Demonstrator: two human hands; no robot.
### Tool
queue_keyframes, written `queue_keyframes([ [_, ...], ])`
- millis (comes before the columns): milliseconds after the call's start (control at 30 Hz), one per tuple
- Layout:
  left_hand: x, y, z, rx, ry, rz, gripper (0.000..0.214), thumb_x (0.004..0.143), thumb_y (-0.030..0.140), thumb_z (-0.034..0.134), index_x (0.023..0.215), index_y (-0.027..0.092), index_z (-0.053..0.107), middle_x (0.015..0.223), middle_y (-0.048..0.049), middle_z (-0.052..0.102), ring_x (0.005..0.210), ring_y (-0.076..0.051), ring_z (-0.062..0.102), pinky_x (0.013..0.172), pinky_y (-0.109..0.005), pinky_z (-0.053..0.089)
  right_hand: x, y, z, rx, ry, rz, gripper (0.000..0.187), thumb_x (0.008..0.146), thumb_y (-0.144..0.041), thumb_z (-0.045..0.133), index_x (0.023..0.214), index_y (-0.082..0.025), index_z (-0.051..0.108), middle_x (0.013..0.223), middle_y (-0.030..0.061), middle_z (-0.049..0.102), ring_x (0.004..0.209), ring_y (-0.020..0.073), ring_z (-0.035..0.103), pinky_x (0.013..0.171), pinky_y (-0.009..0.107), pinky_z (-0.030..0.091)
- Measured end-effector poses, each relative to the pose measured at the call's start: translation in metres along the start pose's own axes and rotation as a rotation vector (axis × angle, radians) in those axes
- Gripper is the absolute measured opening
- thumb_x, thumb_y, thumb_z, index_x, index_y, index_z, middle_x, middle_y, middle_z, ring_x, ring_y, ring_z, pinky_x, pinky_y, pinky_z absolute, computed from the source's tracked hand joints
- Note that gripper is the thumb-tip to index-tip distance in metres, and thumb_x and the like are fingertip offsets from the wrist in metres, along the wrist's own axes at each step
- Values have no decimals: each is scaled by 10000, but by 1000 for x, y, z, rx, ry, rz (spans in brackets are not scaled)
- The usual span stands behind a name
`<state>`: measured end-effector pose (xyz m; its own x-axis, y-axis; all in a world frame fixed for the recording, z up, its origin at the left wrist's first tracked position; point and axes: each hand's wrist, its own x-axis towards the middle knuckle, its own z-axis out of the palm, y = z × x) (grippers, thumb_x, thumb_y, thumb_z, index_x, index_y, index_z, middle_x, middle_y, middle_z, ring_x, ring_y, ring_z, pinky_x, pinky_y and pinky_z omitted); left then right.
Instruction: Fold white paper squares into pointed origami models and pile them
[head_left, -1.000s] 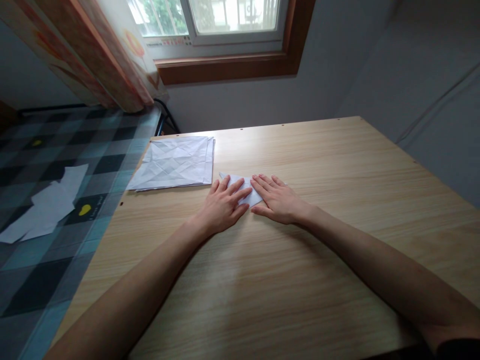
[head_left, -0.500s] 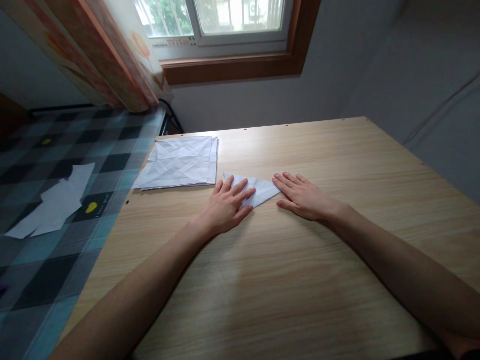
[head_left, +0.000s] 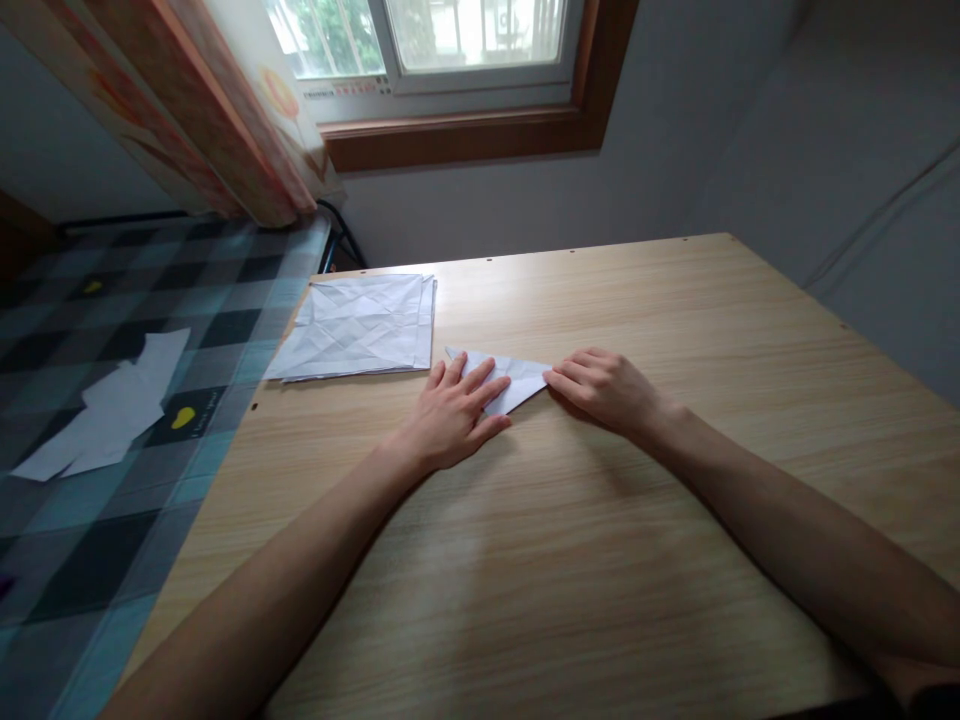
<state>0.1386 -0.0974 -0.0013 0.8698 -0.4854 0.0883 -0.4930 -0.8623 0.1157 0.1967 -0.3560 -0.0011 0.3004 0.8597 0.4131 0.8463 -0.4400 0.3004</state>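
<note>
1. A small folded paper triangle (head_left: 513, 379) lies flat on the pale wooden table (head_left: 600, 560), a little left of the middle and towards the far edge.
2. The triangle is white and thin. Its long edge runs left to right on the far side and its point faces the person. A faint crease shows across the exposed part.
3. The left hand (head_left: 454, 415) rests palm down on the left half of the triangle. Its fingers are straight and slightly spread, and they cover much of the paper.
4. The right hand (head_left: 607, 388) sits at the triangle's right tip, knuckles raised and fingers curled inward. The fingertips (head_left: 555, 377) touch that corner, but from here I cannot tell whether they pinch the paper or only press on it.
5. Just beyond the left hand, towards the table's far left corner, lies a neat stack of white sheets (head_left: 360, 325), the top one heavily creased. It sits close to the triangle without touching it.
6. Left of the table is a blue and grey checked cloth (head_left: 90, 540) with a few loose white paper scraps (head_left: 105, 405) on it.
7. A window (head_left: 450, 40) and a patterned curtain (head_left: 225, 120) stand behind.
</note>
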Motion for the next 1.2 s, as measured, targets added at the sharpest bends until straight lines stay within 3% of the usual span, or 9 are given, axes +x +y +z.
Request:
queue_keyframes([
  [133,0,-1,0,0,110,83,649,864,626,582,1365,213,562,1459,-134,523,1352,-412,433,1107,-604,307,0,-1,0,39,210,89,144,962,-155,527,945,-171,669,839,61,699,783,211,565,722,349,410],
  [333,-1,8,-3,-128,489,205,259,932,240,527,1135,189,680,1100,-73,748,983,-213,692,898,-358,490,4,-9,5,378,496,367,213,938,-120,492,1031,-234,646,928,53,676,890,225,589,803,394,481],
  [400,-1,15,-8,-244,625,157,230,931,212,524,1079,178,697,1009,-69,764,870,-180,703,791,-305,508,7,-10,9,533,578,539,198,932,-224,553,1115,-254,621,1041,68,656,991,246,596,862,434,496],
  [500,1,27,-16,-491,788,-32,178,924,254,564,966,174,718,813,-21,750,666,-122,650,625,-232,481,13,-12,15,908,681,802,493,819,-430,724,1250,-281,537,1218,84,604,1089,255,594,910,440,516],
  [567,5,33,-19,-697,858,-213,187,885,322,621,848,163,711,680,9,702,577,-110,587,557,-219,453,18,-16,17,1274,641,884,595,744,-507,779,1235,-276,537,1194,77,618,1026,233,632,880,412,544],
  [667,10,40,-17,-1122,823,-407,272,824,423,690,811,151,698,736,-11,714,633,-134,608,581,-235,488,27,-30,15,1712,446,910,511,727,-508,795,1110,-227,607,1010,52,679,847,189,676,775,364,575],
  [800,14,43,-6,-1495,705,-487,360,716,471,784,827,145,680,762,-30,708,630,-138,620,601,-254,519,37,-47,9,1848,349,914,374,712,-456,818,924,-187,668,827,22,703,706,148,658,656,294,566],
  [933,17,35,-4,-1513,727,-497,380,682,438,812,874,144,667,753,-15,695,607,-116,611,568,-228,518,41,-50,9,1796,321,969,336,680,-443,827,788,-164,676,661,3,673,552,123,600,542,265,523],
  [1200,21,16,-2,-1607,702,-636,359,650,422,791,714,148,568,616,23,607,504,-99,565,454,-220,507,37,-42,20,1741,362,1016,333,707,-421,793,651,-169,582,558,-38,573,494,78,504,478,208,391],
])
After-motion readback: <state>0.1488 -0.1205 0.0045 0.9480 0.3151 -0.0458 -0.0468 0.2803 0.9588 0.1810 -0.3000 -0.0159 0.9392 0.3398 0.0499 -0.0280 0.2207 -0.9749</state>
